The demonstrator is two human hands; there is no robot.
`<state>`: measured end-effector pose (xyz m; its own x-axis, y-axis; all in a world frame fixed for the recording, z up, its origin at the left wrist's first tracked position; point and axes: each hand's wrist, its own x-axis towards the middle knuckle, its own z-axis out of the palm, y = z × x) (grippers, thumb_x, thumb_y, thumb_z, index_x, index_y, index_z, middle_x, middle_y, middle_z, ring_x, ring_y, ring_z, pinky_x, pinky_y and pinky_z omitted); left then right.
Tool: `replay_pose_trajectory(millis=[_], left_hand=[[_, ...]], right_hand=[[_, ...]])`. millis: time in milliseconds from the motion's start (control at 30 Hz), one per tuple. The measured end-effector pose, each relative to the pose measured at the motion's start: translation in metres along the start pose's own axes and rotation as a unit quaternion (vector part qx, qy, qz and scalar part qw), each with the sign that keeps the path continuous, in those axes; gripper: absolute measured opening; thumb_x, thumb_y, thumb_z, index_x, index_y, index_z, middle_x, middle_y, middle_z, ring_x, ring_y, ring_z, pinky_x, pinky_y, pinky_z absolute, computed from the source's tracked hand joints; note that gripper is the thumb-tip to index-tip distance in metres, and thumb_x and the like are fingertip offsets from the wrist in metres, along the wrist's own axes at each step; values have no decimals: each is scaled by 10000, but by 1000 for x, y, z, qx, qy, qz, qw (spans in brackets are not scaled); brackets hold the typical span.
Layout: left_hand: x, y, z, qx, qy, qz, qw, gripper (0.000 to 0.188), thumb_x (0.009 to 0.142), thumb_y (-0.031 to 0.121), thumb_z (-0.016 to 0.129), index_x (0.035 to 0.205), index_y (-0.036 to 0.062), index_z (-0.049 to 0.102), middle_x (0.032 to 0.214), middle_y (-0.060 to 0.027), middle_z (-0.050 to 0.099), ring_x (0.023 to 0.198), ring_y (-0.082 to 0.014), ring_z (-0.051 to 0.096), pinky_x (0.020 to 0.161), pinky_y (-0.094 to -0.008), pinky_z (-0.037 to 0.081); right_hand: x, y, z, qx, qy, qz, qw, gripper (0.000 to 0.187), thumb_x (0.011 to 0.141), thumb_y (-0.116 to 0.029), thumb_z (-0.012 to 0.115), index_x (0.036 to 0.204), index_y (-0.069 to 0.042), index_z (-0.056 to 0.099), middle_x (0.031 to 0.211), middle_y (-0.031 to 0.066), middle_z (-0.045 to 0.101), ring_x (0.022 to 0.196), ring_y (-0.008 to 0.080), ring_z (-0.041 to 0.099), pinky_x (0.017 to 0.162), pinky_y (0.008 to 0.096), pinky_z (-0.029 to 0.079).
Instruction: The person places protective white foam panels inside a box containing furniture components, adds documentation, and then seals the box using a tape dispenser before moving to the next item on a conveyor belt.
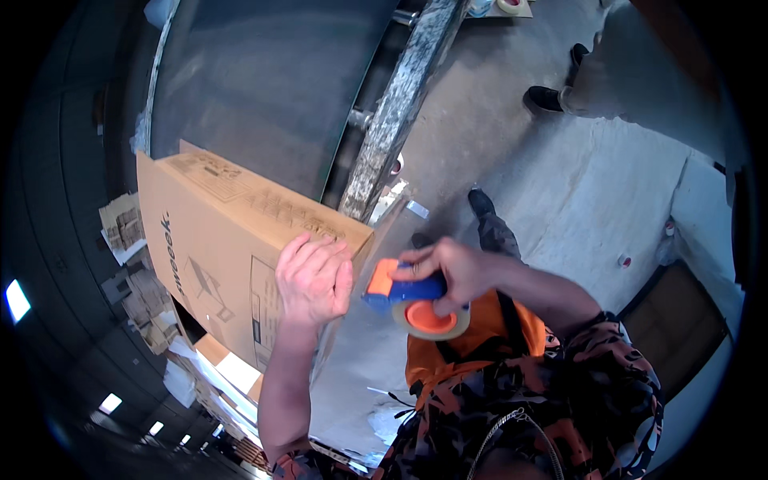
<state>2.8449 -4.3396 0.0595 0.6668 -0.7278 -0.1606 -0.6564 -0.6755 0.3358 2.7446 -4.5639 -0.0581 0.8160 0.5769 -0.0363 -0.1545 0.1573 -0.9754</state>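
A large brown cardboard box with dark print lies across the near end of a belt conveyor. My left hand grips the box near its right corner, fingers bent together against the cardboard and thumb to the right. In my right hand is a blue and orange tape dispenser, just right of that corner. Its tape roll has an orange hub and hangs on the lower side. Whether any tape reaches from the dispenser to the box cannot be made out.
A worn side rail runs along the conveyor's right. Stacks of flat cardboard stand left of the box. Another person's shoe shows at upper right. A dark brown panel leans at right. An orange bag hangs at my front.
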Motion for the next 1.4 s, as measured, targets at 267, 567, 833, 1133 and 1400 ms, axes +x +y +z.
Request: replay_pose_trajectory(millis=[267,567,833,1133,1400], left_hand=[[24,27,-11,158,-21,-65,985,384,677,304,784,951,44,711,1055,-64,683,1147,-293,549,1114,-568,251],[13,22,-6,146,-13,-87,985,888,689,341,784,1362,-73,380,1446,-257,354,1364,-482,284,1125,-606,184],[23,16,3,92,119,-51,987,943,781,425,696,1409,-123,256,1465,-357,239,1356,-551,243,1079,-640,242],[19,25,-4,71,46,-59,995,242,823,281,634,877,61,721,983,-71,676,1262,-399,462,1075,-636,244],[25,25,5,86,101,-32,991,246,856,258,606,959,58,708,1051,-82,663,1209,-377,498,1109,-626,195]], right_hand=[[44,-50,36,-199,-42,99,974,482,574,-319,698,998,-89,711,953,142,654,855,297,655,737,400,519],[11,28,-36,93,-2,217,972,665,547,-115,750,1206,-98,666,1175,51,673,919,141,650,823,264,516],[139,-20,-131,105,-114,105,982,679,539,-36,658,1218,-14,644,1072,101,697,906,132,644,839,259,514],[36,1,-3,-160,-104,8,982,633,558,-348,712,1155,-138,689,992,161,682,866,328,662,765,395,515],[7,-4,63,-260,-171,-3,950,755,591,-190,698,1324,-108,538,1068,182,637,973,362,631,825,415,503]])
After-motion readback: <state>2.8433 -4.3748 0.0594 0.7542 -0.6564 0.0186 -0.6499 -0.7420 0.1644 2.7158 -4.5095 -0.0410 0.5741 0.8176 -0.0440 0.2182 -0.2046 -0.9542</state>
